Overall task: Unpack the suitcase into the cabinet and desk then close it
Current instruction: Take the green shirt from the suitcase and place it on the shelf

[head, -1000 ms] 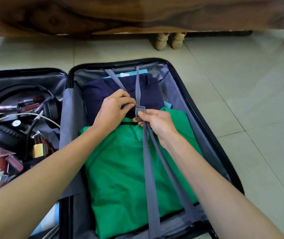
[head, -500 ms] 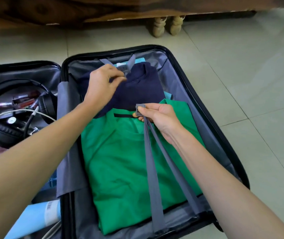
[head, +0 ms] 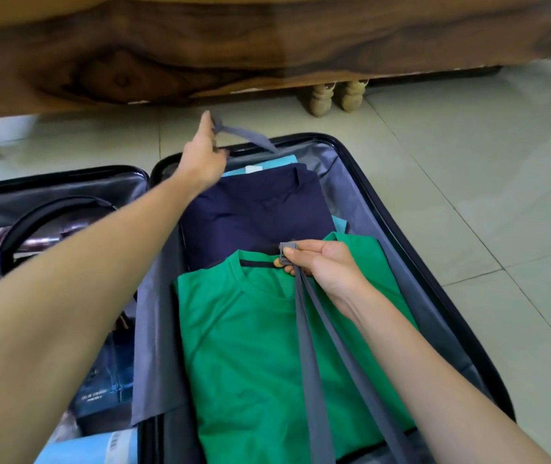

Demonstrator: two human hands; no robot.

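Two hands, two strap ends. My left hand (head: pixel 202 155) pinches the free end of the upper strap (head: pixel 250 137) between thumb and fingers and holds it out past the far rim of the suitcase (head: pixel 384 182). My right hand (head: pixel 327 266) pinches the grey buckle (head: pixel 287 251) at the head of the lower straps (head: pixel 314 346), which run back toward me across the green shirt (head: pixel 244 346).

That shirt lies folded in the near part of the right-hand half. A folded navy garment (head: pixel 250 212) sits beyond it, with a pale blue piece (head: pixel 267 162) showing underneath at the far end. With the buckle parted, nothing crosses the navy garment, and only the lower straps lie on the shirt.

I judge the webbing limp and light, so it should drape over the rims where I drop it. The clothes look soft and floppy, not heavy. I would slide flat fingers under both side edges of a fold and lift it level, since a one-corner pinch would let it unfold. The headphones (head: pixel 50 212) lie in the other half, to the left.
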